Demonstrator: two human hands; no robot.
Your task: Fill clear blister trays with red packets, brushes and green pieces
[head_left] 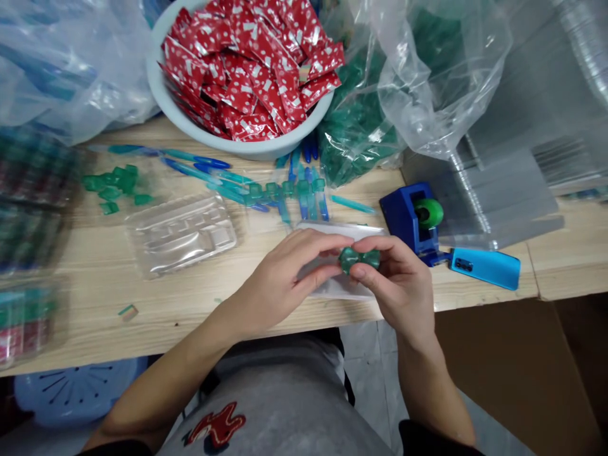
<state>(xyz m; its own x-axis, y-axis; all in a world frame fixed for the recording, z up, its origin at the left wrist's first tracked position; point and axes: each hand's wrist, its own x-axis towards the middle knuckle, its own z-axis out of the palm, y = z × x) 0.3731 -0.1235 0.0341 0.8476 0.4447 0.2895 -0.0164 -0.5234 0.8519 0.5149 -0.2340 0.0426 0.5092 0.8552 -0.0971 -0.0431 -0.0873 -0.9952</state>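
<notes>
My left hand [285, 275] and my right hand [401, 278] meet over the front of the table. Between the fingertips of the left is a small translucent green piece [349, 259]. A second green piece [371, 258] sits in the pinch of the right, close against the first; whether the two are joined I cannot tell. Under both hands lies a clear plastic tray [342, 290], partly covered by them. Behind it, a row of green cube-like pieces [288, 188] rests across blue and turquoise pen-like sticks [311, 206].
A pale basin [256, 149] of red spotted packets stands at the back. Left are an empty clear blister tray [183, 231], loose green pieces [114, 183] and stacked filled packs [28, 316]. Right are a blue tape dispenser [403, 212], a blue phone [487, 267] and plastic bags [361, 133].
</notes>
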